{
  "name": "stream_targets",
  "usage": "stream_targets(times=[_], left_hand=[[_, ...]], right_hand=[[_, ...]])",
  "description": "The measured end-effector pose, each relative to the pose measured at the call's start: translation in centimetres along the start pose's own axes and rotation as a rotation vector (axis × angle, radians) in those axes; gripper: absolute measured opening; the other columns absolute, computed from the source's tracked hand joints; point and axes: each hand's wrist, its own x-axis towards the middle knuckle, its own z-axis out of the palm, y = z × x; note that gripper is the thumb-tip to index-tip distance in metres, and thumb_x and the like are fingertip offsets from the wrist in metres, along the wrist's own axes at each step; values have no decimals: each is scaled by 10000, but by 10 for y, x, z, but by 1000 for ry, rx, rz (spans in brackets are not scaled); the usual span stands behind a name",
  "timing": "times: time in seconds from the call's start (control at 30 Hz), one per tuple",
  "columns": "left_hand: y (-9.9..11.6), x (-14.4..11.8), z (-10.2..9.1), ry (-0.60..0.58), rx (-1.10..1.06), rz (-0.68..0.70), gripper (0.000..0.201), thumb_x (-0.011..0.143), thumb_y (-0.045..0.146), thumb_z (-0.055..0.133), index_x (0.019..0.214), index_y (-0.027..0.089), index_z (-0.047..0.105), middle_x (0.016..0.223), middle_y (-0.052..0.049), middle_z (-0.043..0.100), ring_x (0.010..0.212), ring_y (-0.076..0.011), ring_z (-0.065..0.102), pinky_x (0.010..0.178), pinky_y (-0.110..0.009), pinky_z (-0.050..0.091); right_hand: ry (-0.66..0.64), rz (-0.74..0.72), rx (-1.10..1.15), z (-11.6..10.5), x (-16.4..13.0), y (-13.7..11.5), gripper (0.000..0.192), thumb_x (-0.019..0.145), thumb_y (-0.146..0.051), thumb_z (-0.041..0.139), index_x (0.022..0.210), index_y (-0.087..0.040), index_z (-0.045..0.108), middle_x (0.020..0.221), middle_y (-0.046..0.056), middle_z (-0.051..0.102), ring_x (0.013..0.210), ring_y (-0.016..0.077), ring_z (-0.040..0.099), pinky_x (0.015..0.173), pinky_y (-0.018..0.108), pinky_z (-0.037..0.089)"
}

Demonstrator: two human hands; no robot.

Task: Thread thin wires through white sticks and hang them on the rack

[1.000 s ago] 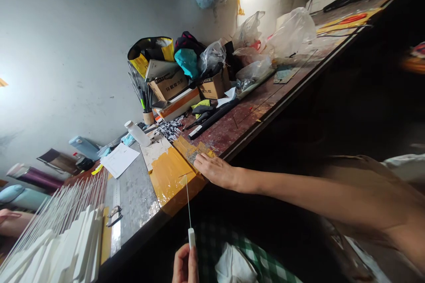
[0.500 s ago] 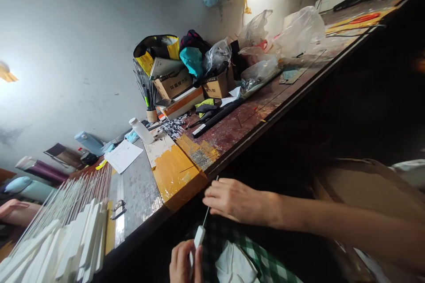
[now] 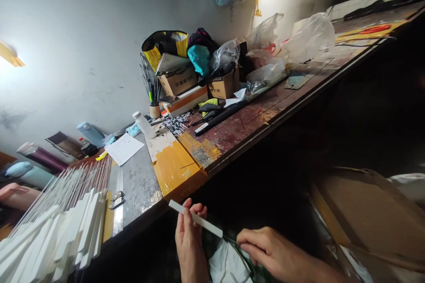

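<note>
My left hand (image 3: pixel 191 241) grips a flat white bar (image 3: pixel 210 226) between thumb and fingers in front of the bench edge. A thin rod (image 3: pixel 229 239) comes out of the bar's lower right end. Beyond it, my right hand (image 3: pixel 265 247) is closed with thumb and forefinger at the rod; its other fingers are curled under. A crumpled white cloth (image 3: pixel 229 263) lies just below the bar. On the bench at left, a pile of similar white bars (image 3: pixel 68 243) lies with thin pale rods (image 3: pixel 76 185) pointing away toward the wall.
The bench (image 3: pixel 137 185) carries a yellow-taped block (image 3: pixel 179 170), a metal ruler (image 3: pixel 118 212), a paper sheet (image 3: pixel 125 148), a white bottle (image 3: pixel 144 124) and several cups. Boxes (image 3: pixel 177 82) and plastic bags (image 3: pixel 310 37) stand behind. An open carton (image 3: pixel 368 212) is at right.
The bar has turned from upright to slanting down rightward, its rod now pointing right. My right hand has moved from above the bar to its lower right. The view has shifted slightly.
</note>
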Motion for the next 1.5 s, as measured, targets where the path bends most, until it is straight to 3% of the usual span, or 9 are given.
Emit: stream_targets(times=[0.2,0.5,0.77,0.93,1.0,1.1,1.5], left_hand=[[-9,1,19,-102,-88,-18,388,808,469,685,999,136,624,813,-59,701,782,-206,710,740,-293,551],[-17,-12,40,-194,-100,-50,314,883,440,601,990,145,604,856,-63,695,848,-209,704,814,-321,530],[-32,-16,52,-240,-87,-69,284,932,424,529,1004,152,572,860,-51,670,851,-201,687,825,-327,516],[-31,-8,54,-232,-60,-63,303,929,435,530,1013,146,567,852,-53,665,858,-215,687,811,-339,521],[-30,-4,53,-226,-63,-45,306,933,438,522,1019,148,565,855,-49,662,869,-217,688,813,-339,521],[-29,-2,54,-236,-69,-36,305,943,435,506,1020,146,563,858,-49,662,878,-218,687,820,-343,519],[-33,-7,61,-253,-80,-60,288,945,421,507,1010,146,562,855,-50,669,868,-216,690,829,-349,520]], right_hand=[[115,144,67,20,-11,5,285,943,-306,390,757,-230,591,651,-28,533,604,142,505,562,243,370],[181,214,82,17,-19,13,307,939,-389,354,746,-224,527,607,-32,497,585,149,484,587,251,368],[246,262,105,15,-15,11,352,918,-444,348,751,-218,560,581,-29,479,560,149,478,538,240,375],[354,268,71,9,-22,6,251,883,-381,429,916,-244,637,675,-15,643,635,160,620,608,217,468],[400,252,30,8,-26,6,213,867,-362,459,871,-267,650,668,-20,669,615,160,644,596,206,487],[470,196,-36,7,-28,6,244,866,-366,458,736,-276,644,595,-22,651,537,158,633,535,195,495],[507,82,-97,4,-19,-3,249,883,-269,430,714,-239,610,569,-35,620,477,114,591,480,156,458]])
